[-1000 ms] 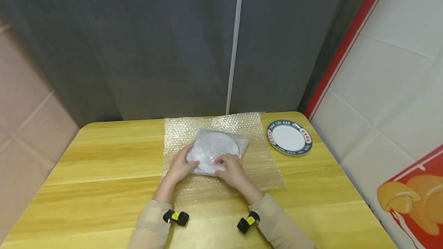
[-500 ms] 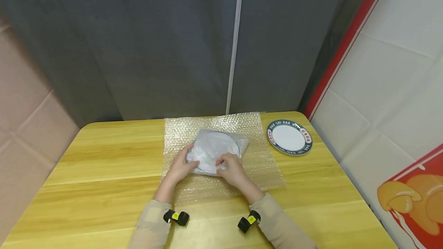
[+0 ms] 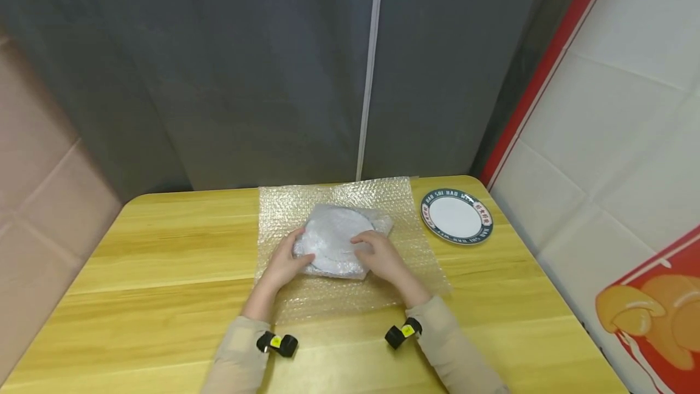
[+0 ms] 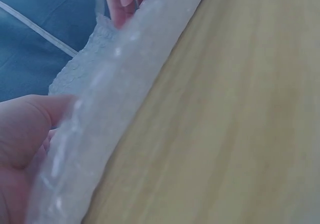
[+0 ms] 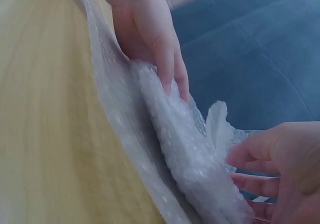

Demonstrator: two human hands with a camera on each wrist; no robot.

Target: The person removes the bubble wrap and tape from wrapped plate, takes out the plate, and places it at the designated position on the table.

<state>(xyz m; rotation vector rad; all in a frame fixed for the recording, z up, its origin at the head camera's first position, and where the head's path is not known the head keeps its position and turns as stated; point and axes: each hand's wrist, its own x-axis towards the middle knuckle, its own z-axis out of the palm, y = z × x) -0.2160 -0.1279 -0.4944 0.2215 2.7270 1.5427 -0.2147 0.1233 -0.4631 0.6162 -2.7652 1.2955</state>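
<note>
A round plate wrapped in bubble wrap [image 3: 333,233] lies flat, its pale disc showing through the layers. My left hand [image 3: 284,263] grips the bundle's left side, thumb over the near edge and fingers along the left edge. In the left wrist view, its thumb [image 4: 60,106] presses against the wrap. My right hand [image 3: 383,255] rests at the bundle's right side, fingers loosely bent and thumb apart from them. In the right wrist view, the right hand [image 5: 295,169] touches the wrap beside a small upright flap [image 5: 217,124].
A larger bubble wrap sheet [image 3: 426,278] lies under the bundle on the wooden table [image 3: 164,260]. To the right lies a plate [image 3: 456,217] with a dark patterned rim. A grey curtain [image 3: 246,78] hangs behind; a white wall [image 3: 612,157] stands at the right.
My right hand has moved up and to the right, from the bundle's near edge to its right side, and its fingers have spread a little. The left hand stays in place.
</note>
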